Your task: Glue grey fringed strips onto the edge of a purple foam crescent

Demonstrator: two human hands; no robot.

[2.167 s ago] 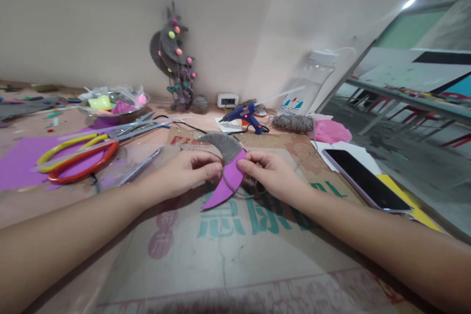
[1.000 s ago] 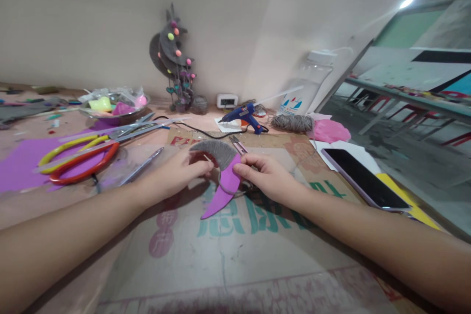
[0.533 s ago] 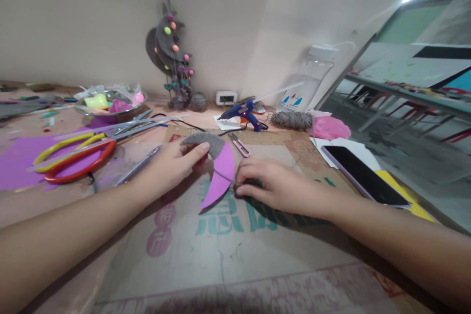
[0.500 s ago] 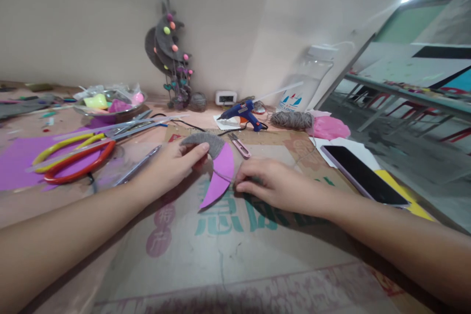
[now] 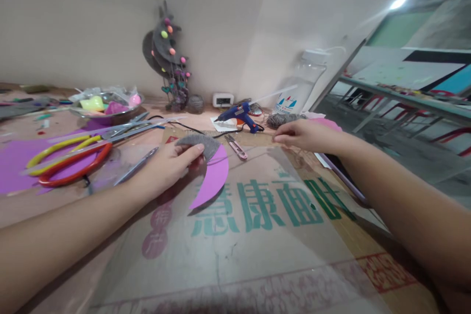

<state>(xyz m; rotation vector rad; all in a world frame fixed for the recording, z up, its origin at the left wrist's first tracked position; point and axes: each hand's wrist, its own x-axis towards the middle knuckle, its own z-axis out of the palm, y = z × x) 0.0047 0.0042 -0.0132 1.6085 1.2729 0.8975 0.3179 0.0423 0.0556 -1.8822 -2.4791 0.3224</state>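
My left hand (image 5: 167, 167) pinches the upper, grey-yarn-wrapped end of a purple foam crescent (image 5: 213, 179) that rests on a printed cardboard sheet (image 5: 257, 245). Out to the right, my right hand (image 5: 305, 136) hovers just in front of a ball of grey yarn (image 5: 277, 118). Its fingers are pinched together, and what they hold is too thin to make out. Small pink thread snips (image 5: 235, 147) lie between the two hands.
A blue glue gun (image 5: 239, 114) sits behind the crescent. Large red and yellow scissors (image 5: 66, 157), a metal bowl of coloured bits (image 5: 106, 108) and purple foam lie at left. A grey moon ornament (image 5: 167, 59) stands by the wall. A clear jar (image 5: 298, 91) stands at right.
My right hand has left the crescent's edge and travelled up and to the right, toward the yarn ball. My left hand keeps its hold on the crescent.
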